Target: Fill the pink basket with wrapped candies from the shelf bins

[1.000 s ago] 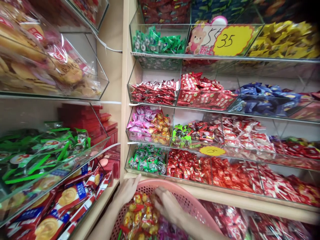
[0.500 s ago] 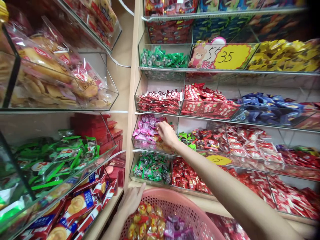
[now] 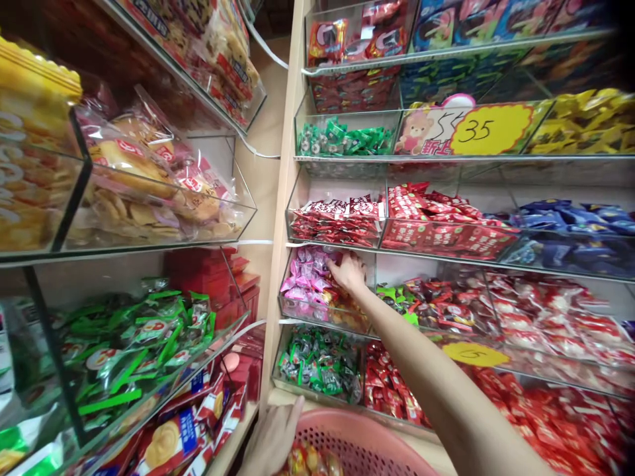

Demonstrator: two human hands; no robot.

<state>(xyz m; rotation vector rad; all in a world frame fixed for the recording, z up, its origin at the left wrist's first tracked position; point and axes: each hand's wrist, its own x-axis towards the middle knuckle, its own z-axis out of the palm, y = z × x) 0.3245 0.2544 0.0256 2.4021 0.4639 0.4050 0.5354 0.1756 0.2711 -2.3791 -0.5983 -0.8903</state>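
Note:
My right hand reaches into a clear bin of pink-wrapped candies and gold-orange wrapped candies. Its thumb is apart from the fingers, which bend down over the gold-orange candies; no candy shows in its grasp, though the fingertips are partly hidden. Low in the view, my left hand lies with fingers extended at the left rim of a pink perforated basket. Gold-wrapped candies show inside the basket.
Below the bin are green-wrapped candies and red-wrapped candies. A shelf edge runs just above my right hand. Angled bins with green packets stand on the left. A yellow price sign hangs higher up.
The view has tilted up and shifted left, so less of the basket's contents shows. My right hand has moved deeper into the bin, toward its right side, and its thumb has spread.

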